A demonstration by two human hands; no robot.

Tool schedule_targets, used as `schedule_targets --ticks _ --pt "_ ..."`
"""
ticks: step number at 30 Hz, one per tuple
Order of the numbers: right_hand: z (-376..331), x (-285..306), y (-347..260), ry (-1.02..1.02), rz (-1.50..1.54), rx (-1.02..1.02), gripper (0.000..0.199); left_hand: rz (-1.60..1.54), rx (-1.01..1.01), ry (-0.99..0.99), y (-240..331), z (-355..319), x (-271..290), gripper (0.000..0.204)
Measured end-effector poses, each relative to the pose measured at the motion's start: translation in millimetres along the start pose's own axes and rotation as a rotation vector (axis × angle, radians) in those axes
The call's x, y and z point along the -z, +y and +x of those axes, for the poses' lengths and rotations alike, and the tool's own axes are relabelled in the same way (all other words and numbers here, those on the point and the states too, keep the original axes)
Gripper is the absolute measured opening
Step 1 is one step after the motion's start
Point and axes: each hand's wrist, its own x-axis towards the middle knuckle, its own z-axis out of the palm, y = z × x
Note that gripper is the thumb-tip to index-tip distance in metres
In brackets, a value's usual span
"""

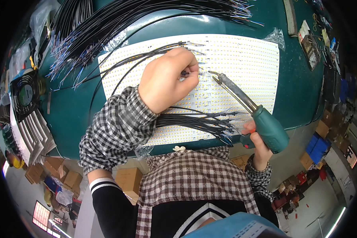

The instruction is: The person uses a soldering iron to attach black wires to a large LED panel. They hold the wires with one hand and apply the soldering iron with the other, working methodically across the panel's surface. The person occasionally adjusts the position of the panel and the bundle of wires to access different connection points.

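A white LED panel (250, 59), dotted with rows of small yellowish chips, lies on the green table. Over its middle, my left hand (168, 77) pinches the end of a black cable (184, 73) close to the board. My right hand (261, 146) grips a green soldering gun (267, 129), its metal tip pointing up and left, beside the pinched cable end; I cannot tell whether the tip touches it. Several black cables (139, 55) run onto the panel's upper part with bared ends. A bundle of black cables (198, 123) with blue and white wire ends rests on the near part.
A thick bundle of black cables (119, 23) spreads along the far left of the table. At the left stand a small black fan (25, 95) and a stack of white sheets (35, 137). Clear plastic (275, 37) and a soldering-stained block (310, 49) sit at the right.
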Motion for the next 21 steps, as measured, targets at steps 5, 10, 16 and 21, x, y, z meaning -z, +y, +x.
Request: schedule_targets --ticks 5,10,16,21 --pt "-0.4 7.5 8.7 -0.064 -0.165 0.058 0.055 -0.002 -0.039 0.019 -3.4 -0.9 -2.1 0.009" --pt "-0.6 2.0 6.4 0.002 -0.111 0.027 0.058 0.004 -0.037 0.012 -2.5 -0.4 -1.3 0.009" --pt "2.5 -1.2 4.1 0.004 -0.132 0.012 0.06 0.007 -0.043 0.01 -2.0 -0.4 -1.0 0.008" --pt "1.2 -1.3 4.7 0.025 -0.139 -0.013 0.062 0.026 -0.012 -0.018 1.3 0.6 1.9 0.008"
